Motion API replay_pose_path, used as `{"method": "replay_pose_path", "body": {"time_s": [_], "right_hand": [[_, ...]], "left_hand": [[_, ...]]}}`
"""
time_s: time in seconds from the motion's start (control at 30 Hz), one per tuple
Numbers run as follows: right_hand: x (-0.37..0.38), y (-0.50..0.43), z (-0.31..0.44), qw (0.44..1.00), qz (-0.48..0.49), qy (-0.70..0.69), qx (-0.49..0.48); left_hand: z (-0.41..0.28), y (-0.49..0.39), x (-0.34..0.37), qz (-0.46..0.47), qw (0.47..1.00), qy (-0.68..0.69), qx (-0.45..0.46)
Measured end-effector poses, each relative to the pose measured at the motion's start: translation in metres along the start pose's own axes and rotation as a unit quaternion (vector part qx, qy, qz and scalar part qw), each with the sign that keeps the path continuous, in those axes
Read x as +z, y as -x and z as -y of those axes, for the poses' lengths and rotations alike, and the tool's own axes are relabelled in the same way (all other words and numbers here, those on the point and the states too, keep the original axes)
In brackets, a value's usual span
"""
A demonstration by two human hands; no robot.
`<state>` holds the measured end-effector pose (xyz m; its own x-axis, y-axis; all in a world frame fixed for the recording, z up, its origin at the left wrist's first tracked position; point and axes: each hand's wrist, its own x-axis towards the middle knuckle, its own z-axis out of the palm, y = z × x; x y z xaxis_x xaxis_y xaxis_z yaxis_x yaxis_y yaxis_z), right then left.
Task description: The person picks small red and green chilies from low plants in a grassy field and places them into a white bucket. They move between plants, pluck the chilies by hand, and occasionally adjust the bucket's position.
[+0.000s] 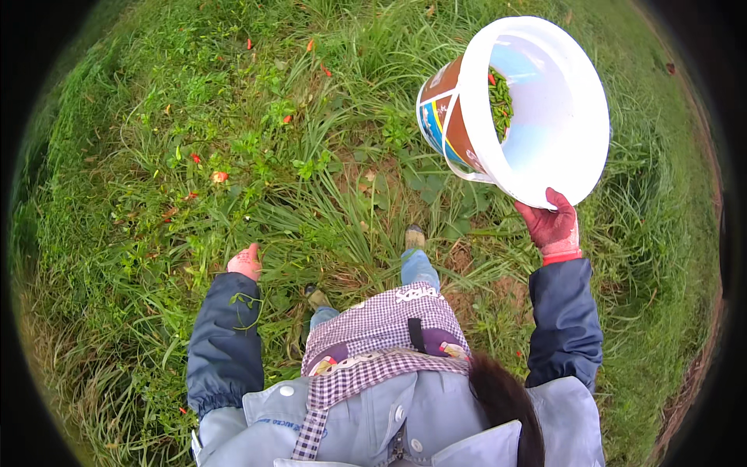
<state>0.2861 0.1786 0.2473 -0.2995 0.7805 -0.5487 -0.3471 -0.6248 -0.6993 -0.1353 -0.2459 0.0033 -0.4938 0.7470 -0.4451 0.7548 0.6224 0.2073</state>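
Observation:
My right hand (pixel 551 227), in a red glove, grips the near rim of a white plastic bucket (pixel 554 122). The bucket is held off the ground and tipped so that its mouth faces me. Inside, green chili peppers (pixel 500 108) with a few red ones lie at the bottom. A white handle (pixel 448 137) hangs along the printed outer wall. On the left, my left hand (pixel 245 262) wears a pinkish glove and hovers over low green plants. Its fingers are mostly turned from view, so a hold on anything cannot be made out. A thin green vine (pixel 251 312) clings to my left sleeve.
Red chili peppers (pixel 195 158) show among the plants ahead and to the left, near a pale reddish fruit (pixel 219 177). Tall grass (pixel 327 204) surrounds my boots (pixel 415 238). Bare soil (pixel 461 257) shows right of them. A checked apron (pixel 379 321) covers my front.

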Motion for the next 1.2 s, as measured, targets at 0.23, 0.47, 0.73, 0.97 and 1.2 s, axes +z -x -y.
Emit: {"method": "replay_pose_path", "body": {"time_s": [0.23,0.47,0.73,0.97,1.2], "right_hand": [[-0.037,-0.163,0.050,0.992,-0.001,0.015,0.126],[-0.032,-0.224,0.083,0.971,-0.039,0.166,0.170],[0.066,-0.301,0.073,0.971,0.044,0.145,0.187],[0.175,-0.447,-0.052,0.962,0.129,0.137,0.195],[0.242,-0.604,-0.310,0.965,0.047,0.130,0.223]], "left_hand": [[-0.066,-0.007,-0.039,0.024,0.989,-0.041,-0.140],[-0.115,-0.011,-0.058,0.035,0.982,-0.044,-0.182],[-0.200,-0.020,-0.107,0.148,0.965,-0.084,-0.198],[-0.225,-0.122,-0.132,0.084,0.995,-0.058,0.018],[-0.185,-0.204,-0.142,0.083,0.991,0.041,0.095]]}}
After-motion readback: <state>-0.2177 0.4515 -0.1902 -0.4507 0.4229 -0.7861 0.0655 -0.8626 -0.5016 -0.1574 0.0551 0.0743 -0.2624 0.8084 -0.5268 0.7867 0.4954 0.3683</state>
